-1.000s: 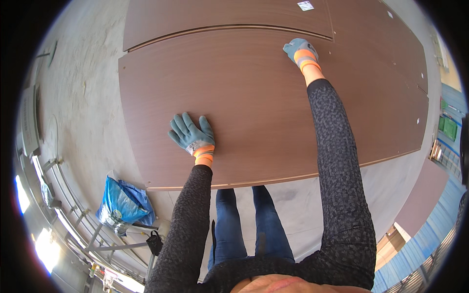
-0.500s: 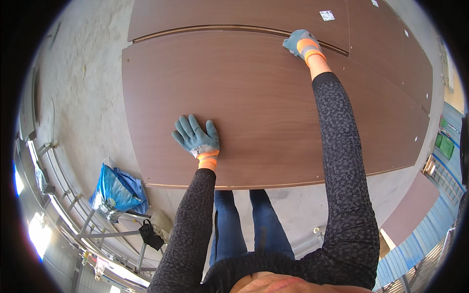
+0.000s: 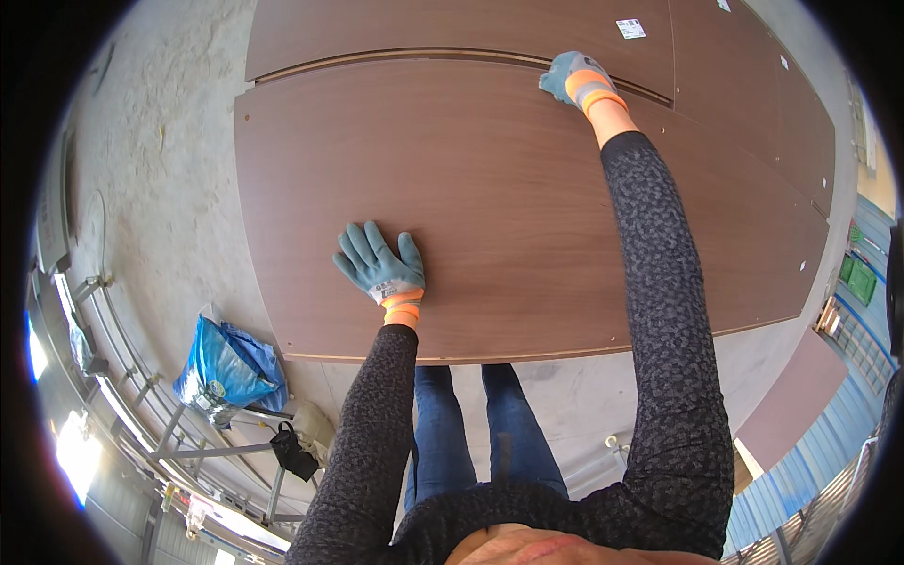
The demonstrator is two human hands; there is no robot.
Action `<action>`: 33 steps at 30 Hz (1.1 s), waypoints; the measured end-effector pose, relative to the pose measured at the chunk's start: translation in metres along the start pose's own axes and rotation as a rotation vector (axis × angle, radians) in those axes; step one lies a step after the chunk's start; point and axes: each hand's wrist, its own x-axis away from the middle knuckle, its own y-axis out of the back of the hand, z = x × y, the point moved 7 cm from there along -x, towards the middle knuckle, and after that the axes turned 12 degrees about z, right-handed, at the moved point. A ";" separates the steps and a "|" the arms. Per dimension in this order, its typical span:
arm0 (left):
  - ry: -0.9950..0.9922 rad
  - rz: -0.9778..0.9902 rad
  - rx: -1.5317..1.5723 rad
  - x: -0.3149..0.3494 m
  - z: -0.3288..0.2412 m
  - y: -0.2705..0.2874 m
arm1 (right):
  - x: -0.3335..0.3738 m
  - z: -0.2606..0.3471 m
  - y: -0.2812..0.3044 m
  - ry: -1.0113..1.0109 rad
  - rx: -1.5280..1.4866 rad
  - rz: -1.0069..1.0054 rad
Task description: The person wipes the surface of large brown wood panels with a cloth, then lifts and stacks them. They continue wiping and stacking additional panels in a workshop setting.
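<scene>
Several grey rails [image 3: 212,453] run along the far left of my view, beside the pale floor [image 3: 184,160]. Close to them I can see a blue bag [image 3: 226,367], crumpled and bulging, and lower down a black pouch [image 3: 294,452] against a pale sack [image 3: 314,424].

Next comes the near panel [image 3: 490,207], brown and broad, lying flat across the middle of my view; I cannot tell what bears it. On its left part, not far from the front edge, I have the left hand [image 3: 379,266] in a grey glove with an orange cuff. Its palm is down on the brown face, fingers [image 3: 376,242] stretched and a little spread, thumb out to the side, gripping nothing.

Below the front edge, between the two dark sleeves [image 3: 369,405], a pair of jeans [image 3: 443,424] shows.

Farther right and farther out, I find the right hand [image 3: 576,80] at the gap [image 3: 405,56] between the near panel and the far panel [image 3: 443,24]. Its fingers look curled under, but the glove's back hides them: I cannot tell how tightly they close or whether they hold anything. Right of it, a white label [image 3: 631,29] sits on the far panel.

At the right rim I see a brown board [image 3: 796,400] and a green bin [image 3: 859,281].
</scene>
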 end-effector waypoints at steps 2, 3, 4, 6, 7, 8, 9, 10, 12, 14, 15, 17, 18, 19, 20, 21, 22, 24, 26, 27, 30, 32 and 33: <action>0.005 0.002 -0.017 -0.001 0.004 -0.001 | 0.004 -0.007 0.005 0.017 -0.026 0.033; 0.000 0.016 -0.015 0.000 0.001 -0.003 | -0.002 -0.019 -0.001 -0.027 -0.088 0.117; 0.000 0.029 -0.011 0.001 -0.001 -0.004 | -0.004 -0.023 -0.004 0.006 -0.086 0.056; 0.011 0.040 -0.020 -0.001 0.000 -0.004 | 0.002 -0.012 -0.008 0.055 -0.104 -0.036; 0.017 0.028 -0.030 0.000 0.003 -0.005 | 0.011 0.001 -0.010 0.068 -0.125 -0.072; 0.023 0.017 -0.041 0.001 0.006 -0.005 | 0.015 0.001 -0.012 0.111 -0.279 -0.080; 0.017 0.010 -0.040 0.002 0.006 -0.005 | 0.019 -0.018 -0.009 0.170 -0.406 -0.242; 0.015 0.012 -0.031 0.002 0.005 -0.005 | 0.022 -0.041 -0.011 0.231 -0.532 -0.404; 0.010 0.016 -0.013 0.000 0.000 -0.005 | 0.032 -0.067 -0.025 0.106 -0.524 -0.798; 0.001 0.044 0.009 0.000 -0.008 -0.006 | 0.062 -0.083 -0.049 -0.297 -0.222 -1.221; 0.025 0.044 -0.020 0.000 0.003 -0.004 | 0.068 -0.021 -0.053 -0.346 -0.174 -1.016; 0.004 0.042 -0.004 -0.004 0.000 -0.005 | 0.097 0.099 -0.051 -0.031 -0.120 -1.075; 0.006 0.057 -0.002 0.000 0.000 -0.007 | 0.107 0.185 -0.066 0.119 0.249 -0.805; 0.050 0.102 0.017 0.002 -0.001 -0.008 | 0.132 0.265 -0.075 0.535 0.088 -0.526; 0.092 0.148 0.036 0.007 -0.003 -0.006 | 0.170 0.338 -0.094 0.786 0.000 -0.118; 0.168 0.172 0.021 0.009 0.014 -0.003 | 0.235 0.396 -0.120 1.022 -0.123 -0.064; 0.022 -0.026 -0.028 0.001 0.007 0.002 | 0.277 0.418 -0.149 1.162 -0.232 -0.141; 0.026 -0.016 -0.035 0.001 0.019 0.001 | 0.342 0.456 -0.220 1.394 -0.406 -0.183; -0.011 0.023 -0.009 0.002 -0.007 0.003 | 0.320 0.455 -0.222 1.348 -0.508 -0.229; -0.029 0.026 -0.014 0.002 -0.016 0.001 | 0.295 0.438 -0.210 1.286 -0.570 -0.267; 0.068 0.363 -0.366 -0.028 -0.033 0.002 | 0.223 0.335 -0.196 0.994 -0.816 -0.392; 0.063 0.194 -0.134 -0.008 -0.008 -0.003 | 0.210 0.230 -0.172 0.757 -0.960 -0.604; 0.044 0.104 -0.028 0.002 0.007 -0.006 | 0.217 0.178 -0.163 0.630 -0.987 -0.726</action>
